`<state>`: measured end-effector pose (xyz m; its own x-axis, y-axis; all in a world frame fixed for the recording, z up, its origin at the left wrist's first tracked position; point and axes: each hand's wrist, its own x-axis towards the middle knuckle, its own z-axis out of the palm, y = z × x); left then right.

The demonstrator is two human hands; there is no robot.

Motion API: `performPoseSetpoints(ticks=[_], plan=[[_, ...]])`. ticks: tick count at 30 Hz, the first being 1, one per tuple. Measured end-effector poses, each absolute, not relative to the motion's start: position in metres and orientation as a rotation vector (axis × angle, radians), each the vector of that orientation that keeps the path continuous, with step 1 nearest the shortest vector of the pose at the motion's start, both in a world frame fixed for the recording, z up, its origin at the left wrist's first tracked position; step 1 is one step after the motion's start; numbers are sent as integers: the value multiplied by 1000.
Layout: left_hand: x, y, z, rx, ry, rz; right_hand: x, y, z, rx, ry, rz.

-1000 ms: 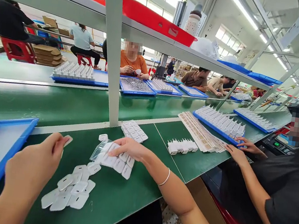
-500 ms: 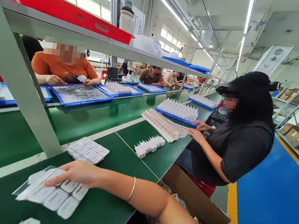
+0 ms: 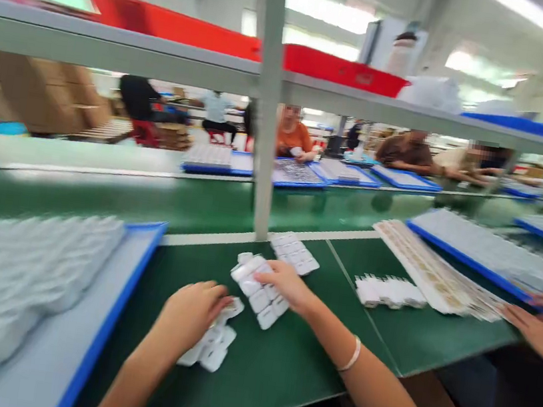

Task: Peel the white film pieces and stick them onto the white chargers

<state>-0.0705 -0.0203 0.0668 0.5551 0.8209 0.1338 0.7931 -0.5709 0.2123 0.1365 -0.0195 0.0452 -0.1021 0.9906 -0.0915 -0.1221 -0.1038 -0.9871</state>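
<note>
On the green bench, several white rounded-square pieces with dark print lie in a group (image 3: 267, 303). My right hand (image 3: 288, 283) reaches over its upper end, thumb and fingers closed on a white piece there; the far fingertips are hidden. To the left, my left hand (image 3: 192, 317) is curled with fingertips gripping a white piece (image 3: 235, 307), above a smaller cluster of white pieces (image 3: 215, 347). Motion blur softens both hands. Just beyond my right hand, another neat block of white pieces (image 3: 295, 252) rests by the shelf post.
A blue-rimmed tray (image 3: 130, 291) full of white parts fills the left side. White pronged parts (image 3: 388, 292), stacked card strips (image 3: 424, 269) and another blue tray (image 3: 475, 266) lie to the right. A co-worker's hands (image 3: 537, 325) rest there. The shelf post (image 3: 264, 108) stands ahead.
My view has swung left, bringing my left hand and the large tray into sight. My right hand stays at the same group of white pieces.
</note>
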Motion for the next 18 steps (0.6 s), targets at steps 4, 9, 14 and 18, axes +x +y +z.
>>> performPoseSetpoints(ticks=[4, 9, 14, 18], plan=[[-56, -21, 78, 2636, 1410, 296, 134, -25, 36, -1142, -1206, 1417], [-46, -22, 71, 2508, 1353, 504, 131, -30, 25, -1152, -1244, 1517], [-42, -31, 58, 2346, 1189, 635, 126, -36, 23, -1129, -1251, 1569], [-50, -32, 53, 2211, 1091, 686, 124, -38, 28, -1045, -1279, 1648]])
